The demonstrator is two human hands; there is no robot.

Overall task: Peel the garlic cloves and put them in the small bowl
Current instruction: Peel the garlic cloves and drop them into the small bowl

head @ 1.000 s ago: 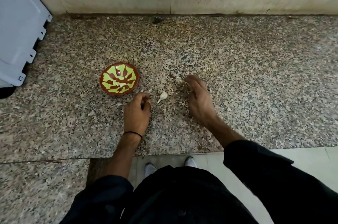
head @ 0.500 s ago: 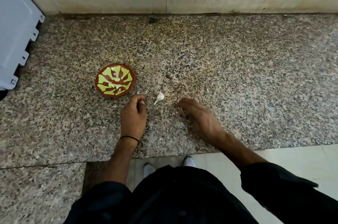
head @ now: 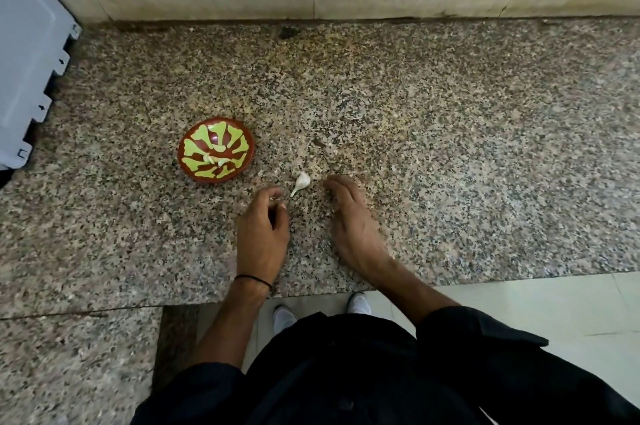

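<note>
fingers [head: 334,183] of right hand [head: 353,227] relaxed, empty, just right of garlic clove [head: 302,181]; its tail points at curled left hand [head: 263,230], grip unclear.

I see the small bowl [head: 189,133] left of centre on the counter [head: 450,147], with cloves [head: 216,159] in it. To its lower right a garlic clove [head: 301,181] lies on the counter, between the left hand [head: 261,234] and the right hand [head: 353,227]. A panel [head: 27,60] stands at the upper left.
</note>
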